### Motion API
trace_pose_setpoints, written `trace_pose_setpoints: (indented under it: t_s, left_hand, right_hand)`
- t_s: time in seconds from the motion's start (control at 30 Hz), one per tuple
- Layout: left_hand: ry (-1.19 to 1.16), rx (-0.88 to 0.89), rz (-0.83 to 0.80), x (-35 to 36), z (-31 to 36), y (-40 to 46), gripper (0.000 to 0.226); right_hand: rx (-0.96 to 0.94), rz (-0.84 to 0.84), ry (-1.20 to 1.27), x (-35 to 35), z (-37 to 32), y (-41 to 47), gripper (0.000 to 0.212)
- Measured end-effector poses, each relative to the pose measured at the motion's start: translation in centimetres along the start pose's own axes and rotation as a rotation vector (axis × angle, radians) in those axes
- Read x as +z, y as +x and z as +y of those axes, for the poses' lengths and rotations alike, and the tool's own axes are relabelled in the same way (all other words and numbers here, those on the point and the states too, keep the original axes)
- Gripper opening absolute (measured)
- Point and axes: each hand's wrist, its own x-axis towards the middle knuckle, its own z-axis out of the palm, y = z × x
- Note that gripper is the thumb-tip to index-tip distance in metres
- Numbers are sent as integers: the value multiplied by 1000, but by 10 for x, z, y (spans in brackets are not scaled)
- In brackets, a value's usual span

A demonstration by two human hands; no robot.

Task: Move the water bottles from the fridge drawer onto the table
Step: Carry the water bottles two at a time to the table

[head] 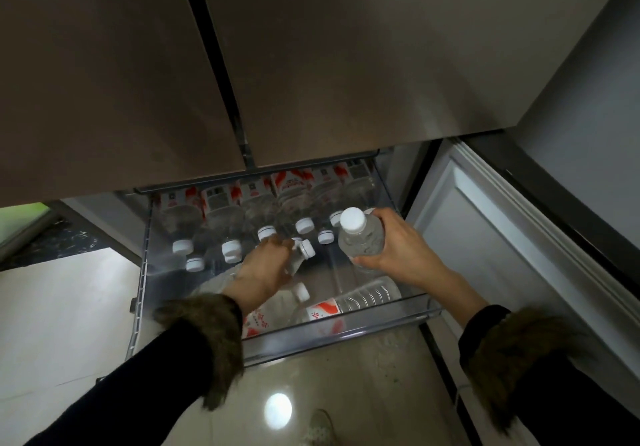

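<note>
The clear fridge drawer is pulled out below the closed upper doors. Several clear water bottles with white caps and red-and-white labels lie inside, a row at the back and two lying near the front wall. My right hand is wrapped around one bottle, held upright above the drawer's right side. My left hand reaches down into the drawer's middle and closes on the neck of another bottle, whose body my hand mostly hides.
The two upper fridge doors overhang the drawer's back. An open lower door stands to the right of the drawer. Pale glossy floor tiles lie left and in front. A shoe tip shows below.
</note>
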Motion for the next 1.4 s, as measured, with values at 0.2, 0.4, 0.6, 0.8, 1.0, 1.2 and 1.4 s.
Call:
trace_pose_setpoints:
  t_s: [0.2,0.4,0.6,0.8,1.0,1.2,1.4]
  left_hand:
    - [-276,26,294,-34,-36,-54,66]
    - [-579,-144,513,-42,-63,-89,67]
    - [-677,-132,493,-24,-63,-89,63]
    - [-915,-109,395,-18,-56,-83,65]
    - [-849,-132,417,-14,-43,-71,69]
    - [-857,-198,403,-15,-30,-66,70]
    - [-857,-241,502,-17,-35,-81,71]
  right_hand:
    - [-14,-4,38,2,-14,1,65]
    - [10,-73,238,13,-41,6,70]
    - [22,-171,280,31,-55,13,77]
    - [68,-243,354,28,-53,16,79]
    - [63,-203,389,33,-53,13,72]
    - [16,-147,379,34,-56,12,64]
    - [-41,-71,315,38,-60,1,64]
